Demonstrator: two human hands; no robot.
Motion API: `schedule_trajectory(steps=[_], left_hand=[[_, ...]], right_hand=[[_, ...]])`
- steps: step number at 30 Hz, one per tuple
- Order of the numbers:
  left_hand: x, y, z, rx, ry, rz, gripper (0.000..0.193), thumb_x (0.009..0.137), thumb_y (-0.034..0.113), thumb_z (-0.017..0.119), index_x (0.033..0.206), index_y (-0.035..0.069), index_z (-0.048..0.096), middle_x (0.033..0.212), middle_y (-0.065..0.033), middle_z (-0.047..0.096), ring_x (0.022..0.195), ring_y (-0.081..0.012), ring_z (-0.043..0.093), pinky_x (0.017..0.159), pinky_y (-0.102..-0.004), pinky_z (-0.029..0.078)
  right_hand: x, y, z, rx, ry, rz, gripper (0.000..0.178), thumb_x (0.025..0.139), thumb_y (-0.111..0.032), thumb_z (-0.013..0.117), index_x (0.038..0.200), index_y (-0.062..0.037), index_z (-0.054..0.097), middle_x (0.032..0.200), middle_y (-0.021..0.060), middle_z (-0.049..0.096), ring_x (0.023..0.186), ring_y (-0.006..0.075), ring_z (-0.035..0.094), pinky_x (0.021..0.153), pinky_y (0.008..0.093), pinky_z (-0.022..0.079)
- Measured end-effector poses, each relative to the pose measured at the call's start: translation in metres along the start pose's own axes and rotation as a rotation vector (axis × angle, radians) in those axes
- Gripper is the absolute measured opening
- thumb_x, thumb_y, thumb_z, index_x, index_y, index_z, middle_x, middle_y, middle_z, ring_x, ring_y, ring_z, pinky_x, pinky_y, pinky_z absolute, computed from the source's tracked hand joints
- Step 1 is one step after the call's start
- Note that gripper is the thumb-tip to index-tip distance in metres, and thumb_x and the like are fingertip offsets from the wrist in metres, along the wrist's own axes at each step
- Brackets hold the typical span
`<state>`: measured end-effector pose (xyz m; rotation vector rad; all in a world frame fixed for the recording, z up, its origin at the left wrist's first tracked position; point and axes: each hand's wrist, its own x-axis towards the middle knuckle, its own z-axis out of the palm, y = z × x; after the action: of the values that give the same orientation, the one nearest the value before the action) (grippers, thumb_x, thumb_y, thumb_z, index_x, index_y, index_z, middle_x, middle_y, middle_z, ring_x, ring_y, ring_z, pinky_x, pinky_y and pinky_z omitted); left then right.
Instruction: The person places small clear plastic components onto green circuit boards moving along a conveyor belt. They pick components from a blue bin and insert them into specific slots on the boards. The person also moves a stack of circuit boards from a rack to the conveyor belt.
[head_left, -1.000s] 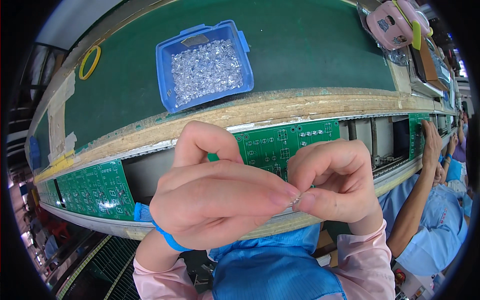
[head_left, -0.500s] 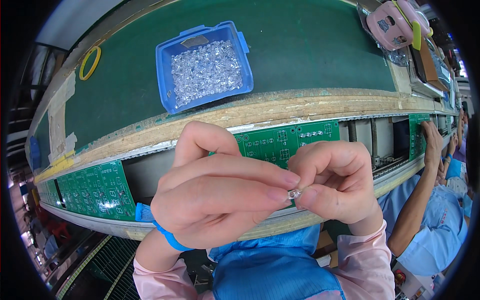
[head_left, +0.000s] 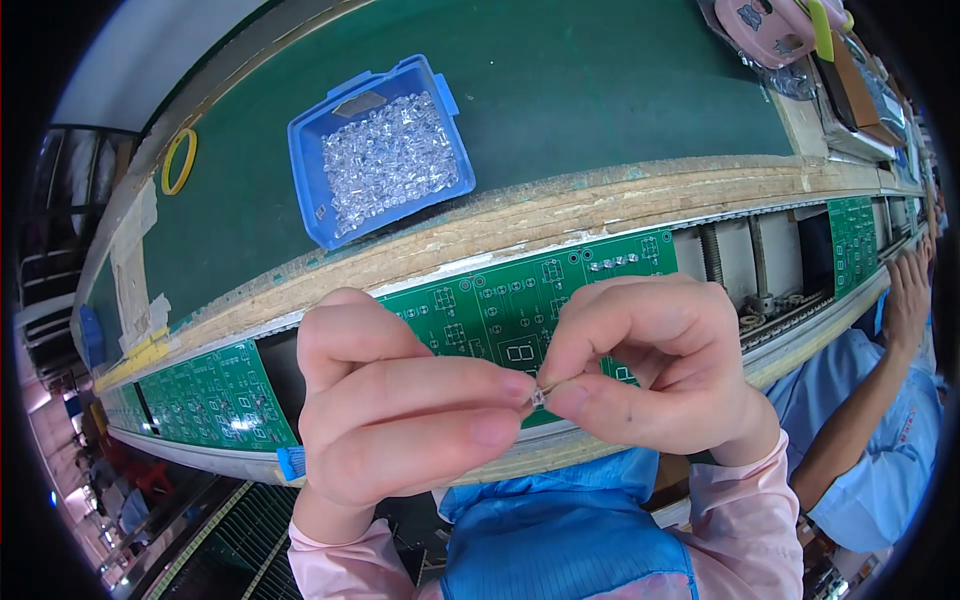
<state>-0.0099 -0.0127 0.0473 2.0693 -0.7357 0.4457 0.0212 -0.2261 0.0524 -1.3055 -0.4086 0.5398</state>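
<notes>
My left hand (head_left: 400, 400) and my right hand (head_left: 655, 375) meet over the front edge of the line. Between their fingertips is a small clear component (head_left: 538, 397). My right thumb and forefinger pinch it, and the left fingertips close on its other side; its exact shape is mostly hidden. Under and behind the hands lies a green circuit board (head_left: 500, 300) with white printed outlines and a short row of clear parts near its far edge. Beyond it, on the green bench, a blue bin (head_left: 307, 190) holds many small clear parts (head_left: 390, 155).
Another populated green board (head_left: 215, 395) sits in the rail on the left, and one more (head_left: 852, 245) on the right. A wooden ledge (head_left: 600, 190) borders the bench. A yellow ring (head_left: 180, 162) lies far left, a pink container (head_left: 765, 30) far right. A co-worker's arm (head_left: 870, 410) reaches in at right.
Both hands have shifted a little left with the small clear component, and the left fingers have spread slightly. The view has tilted. The co-worker's hand has moved off the right-hand board.
</notes>
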Motion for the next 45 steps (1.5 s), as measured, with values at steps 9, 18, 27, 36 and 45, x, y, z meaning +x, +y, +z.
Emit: schedule_trajectory(steps=[9,18,27,36,45], left_hand=[[0.002,-0.002,0.008,-0.028,0.122,0.047,0.029,0.075,0.018,0.076,0.101,0.020,0.065,0.097,0.0045,0.072,0.075,-0.0134,0.048,0.061,-0.0272,0.034],[0.002,-0.003,0.009,0.008,0.147,0.024,0.036,0.066,0.012,0.083,0.097,0.018,0.068,0.090,0.0053,0.072,0.073,-0.0151,0.048,0.061,-0.0284,0.034],[0.000,-0.005,0.007,0.013,0.051,0.042,0.039,0.081,0.017,0.077,0.112,0.017,0.053,0.088,0.0003,0.071,0.076,-0.0193,0.042,0.067,-0.0363,0.032],[0.001,-0.003,0.000,-0.009,-0.030,0.019,0.044,0.077,0.008,0.078,0.110,0.022,0.052,0.091,0.0037,0.072,0.080,-0.0189,0.045,0.070,-0.0366,0.033],[0.000,-0.009,0.018,-0.059,0.161,0.037,0.041,0.072,0.007,0.080,0.107,0.015,0.061,0.092,-0.0012,0.074,0.074,-0.0159,0.048,0.063,-0.0296,0.035]], right_hand=[[0.004,0.003,0.000,-0.248,0.010,-0.270,0.012,0.077,0.005,0.070,0.089,0.0044,0.068,0.077,0.0117,0.066,0.064,0.0181,0.062,0.054,0.0268,0.045],[0.007,0.007,0.000,-0.436,0.051,-0.413,0.012,0.076,0.003,0.070,0.089,0.0028,0.069,0.074,0.0110,0.065,0.060,0.0184,0.059,0.052,0.0267,0.044],[0.003,0.003,0.000,-0.237,0.014,-0.215,0.006,0.077,0.003,0.069,0.082,0.0034,0.065,0.071,0.0092,0.064,0.058,0.0139,0.055,0.051,0.0249,0.040],[0.002,0.006,0.001,-0.204,0.028,-0.192,0.007,0.077,0.002,0.070,0.082,0.0033,0.065,0.071,0.0093,0.065,0.061,0.0143,0.057,0.053,0.0258,0.041],[0.010,-0.008,-0.010,0.007,0.562,-0.136,0.006,0.088,-0.003,0.062,0.091,0.0023,0.064,0.074,0.0026,0.062,0.063,0.0054,0.054,0.056,0.0182,0.040]])
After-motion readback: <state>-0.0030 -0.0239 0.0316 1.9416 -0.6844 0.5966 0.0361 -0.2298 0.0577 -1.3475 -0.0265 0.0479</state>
